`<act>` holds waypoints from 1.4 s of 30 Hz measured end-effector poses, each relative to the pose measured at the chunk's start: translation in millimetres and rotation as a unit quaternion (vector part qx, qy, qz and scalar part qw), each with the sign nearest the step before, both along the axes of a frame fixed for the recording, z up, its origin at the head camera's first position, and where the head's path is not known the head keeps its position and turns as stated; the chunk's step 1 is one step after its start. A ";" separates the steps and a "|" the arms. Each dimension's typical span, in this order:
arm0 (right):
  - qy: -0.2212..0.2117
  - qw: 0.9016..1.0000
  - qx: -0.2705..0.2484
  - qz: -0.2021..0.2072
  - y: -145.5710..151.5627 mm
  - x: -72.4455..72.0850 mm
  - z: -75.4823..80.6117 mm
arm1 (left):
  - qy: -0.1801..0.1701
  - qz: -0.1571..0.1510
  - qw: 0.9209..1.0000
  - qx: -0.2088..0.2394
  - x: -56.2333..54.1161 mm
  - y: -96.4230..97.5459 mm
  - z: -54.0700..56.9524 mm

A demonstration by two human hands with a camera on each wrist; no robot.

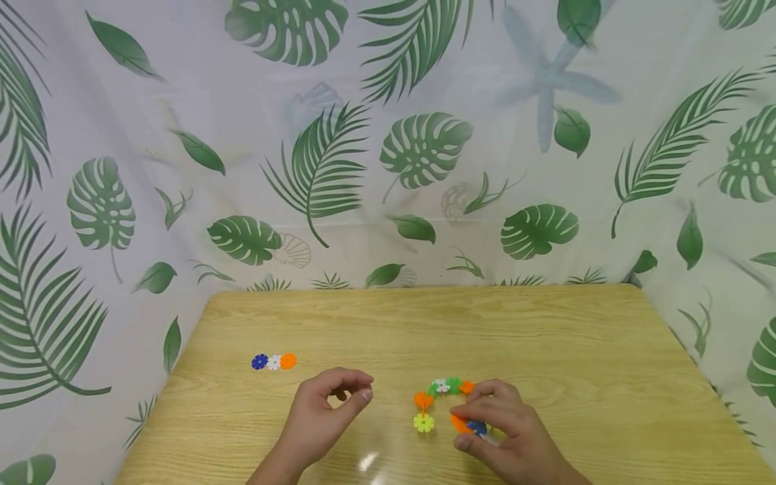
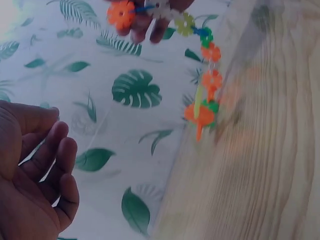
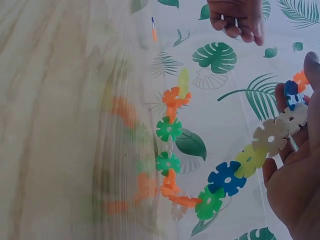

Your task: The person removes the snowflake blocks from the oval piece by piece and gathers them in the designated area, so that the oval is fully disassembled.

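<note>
My right hand [image 1: 515, 431] pinches one end of a chain of interlocking plastic snowflake discs [image 3: 227, 179], by an orange disc and a blue one. From those fingers the chain curves through white, yellow, blue, green and orange discs down to the table, ending in a yellow disc [image 1: 424, 423]. In the left wrist view, the chain's orange discs [image 2: 212, 79] hang above the wood. My left hand [image 1: 324, 414] hovers to the left of the chain, fingers loosely bent and thumb near the index finger. Nothing shows between its fingers.
A short row of blue, white and orange discs [image 1: 275, 362] lies apart at the table's left. The wooden table [image 1: 533, 337] meets a leaf-printed cloth [image 1: 424, 256] at its back and sides.
</note>
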State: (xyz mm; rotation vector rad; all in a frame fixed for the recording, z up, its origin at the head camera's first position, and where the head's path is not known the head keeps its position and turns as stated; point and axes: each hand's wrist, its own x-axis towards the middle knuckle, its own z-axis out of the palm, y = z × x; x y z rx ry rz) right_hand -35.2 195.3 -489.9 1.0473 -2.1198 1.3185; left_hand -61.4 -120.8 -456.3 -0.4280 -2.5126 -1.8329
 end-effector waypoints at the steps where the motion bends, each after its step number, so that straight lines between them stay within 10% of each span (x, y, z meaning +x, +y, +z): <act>1: 0.001 1.000 0.001 0.001 -0.9 0.0 -0.3 | 0.008 -0.016 1.000 0.002 2.1 4.1 0.7; 8: 0.006 1.000 0.012 0.015 -6.8 -1.5 -0.3 | 0.062 -0.116 0.991 -0.004 11.0 29.6 0.7; 16: 0.018 0.999 0.014 0.034 -12.5 -2.0 -2.0 | 0.209 -0.216 0.954 -0.009 11.8 52.8 -11.6; 25: 0.025 0.998 0.014 0.047 -15.2 -2.4 -4.2 | 0.248 -0.204 0.947 -0.025 9.8 64.2 -16.0; 42: 0.123 0.992 -0.005 -0.017 -13.8 0.1 -5.2 | 0.219 -0.160 0.963 -0.009 10.1 63.8 -11.3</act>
